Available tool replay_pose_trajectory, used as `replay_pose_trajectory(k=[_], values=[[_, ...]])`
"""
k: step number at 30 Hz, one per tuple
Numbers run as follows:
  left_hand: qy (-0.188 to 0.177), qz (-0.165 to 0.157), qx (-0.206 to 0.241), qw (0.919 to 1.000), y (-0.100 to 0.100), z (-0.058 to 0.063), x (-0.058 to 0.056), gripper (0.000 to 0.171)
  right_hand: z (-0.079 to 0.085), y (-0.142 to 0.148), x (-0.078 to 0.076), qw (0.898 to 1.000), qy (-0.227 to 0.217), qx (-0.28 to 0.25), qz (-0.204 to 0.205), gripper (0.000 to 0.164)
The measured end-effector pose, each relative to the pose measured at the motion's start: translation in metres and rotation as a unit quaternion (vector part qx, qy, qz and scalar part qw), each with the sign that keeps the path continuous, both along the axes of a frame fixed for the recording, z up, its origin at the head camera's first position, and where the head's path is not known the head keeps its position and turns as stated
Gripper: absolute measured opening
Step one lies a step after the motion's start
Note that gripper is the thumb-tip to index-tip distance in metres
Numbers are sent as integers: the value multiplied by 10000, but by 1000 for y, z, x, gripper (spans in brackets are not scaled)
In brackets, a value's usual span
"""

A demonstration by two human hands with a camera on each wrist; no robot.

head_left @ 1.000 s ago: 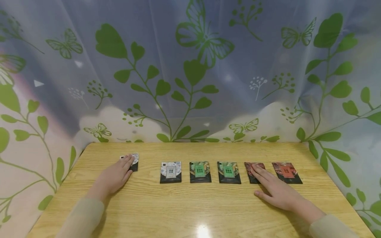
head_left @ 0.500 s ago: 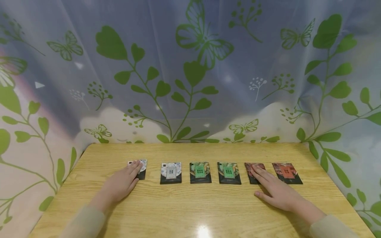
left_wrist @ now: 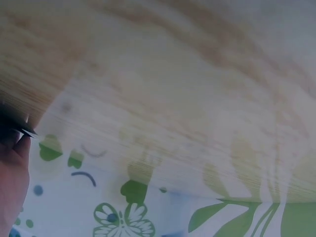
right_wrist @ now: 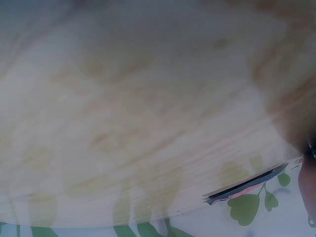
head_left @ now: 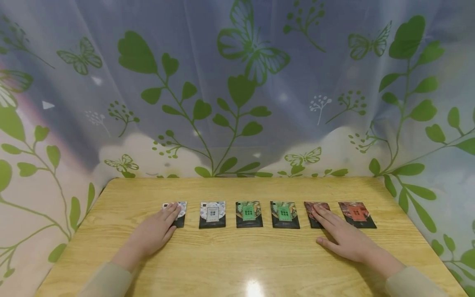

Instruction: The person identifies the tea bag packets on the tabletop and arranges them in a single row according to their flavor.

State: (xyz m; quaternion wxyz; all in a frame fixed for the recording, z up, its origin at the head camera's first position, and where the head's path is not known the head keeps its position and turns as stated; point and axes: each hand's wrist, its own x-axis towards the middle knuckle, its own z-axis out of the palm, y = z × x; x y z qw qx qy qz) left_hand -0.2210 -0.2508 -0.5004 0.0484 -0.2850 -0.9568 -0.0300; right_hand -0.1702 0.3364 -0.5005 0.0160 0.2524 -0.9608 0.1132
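My left hand (head_left: 156,231) lies with straight fingers on a white-and-black packet (head_left: 180,222) at the left end of a row, covering much of it. At the row's other side, my right hand (head_left: 346,239) rests straight fingers on a red-and-black packet (head_left: 314,223), partly hiding it. Between the hands lie another white-and-black packet (head_left: 212,214) and two green-and-black ones, one nearer the left (head_left: 249,214) and one nearer the right (head_left: 284,214). Past my right fingers is a second red-and-black packet (head_left: 357,214). The left wrist view catches part of the left hand (left_wrist: 14,182) at its edge.
The packets lie on a light wood-grain table (head_left: 237,255). A curtain (head_left: 208,82) printed with green leaves and butterflies stands behind the table and along its sides. Edge-on in the right wrist view, a thin packet (right_wrist: 247,185) shows near the hand.
My left hand has slid its white packet right and slightly nearer, in line with the row and close to the other white packet. My right hand has stayed in place.
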Motion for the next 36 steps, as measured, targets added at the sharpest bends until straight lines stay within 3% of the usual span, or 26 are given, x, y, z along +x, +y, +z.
replay_pose_trajectory(k=[36], values=[[-130,45,-84,9999,2,7,7,59,5,-1,0,9999,63,85,52,75]])
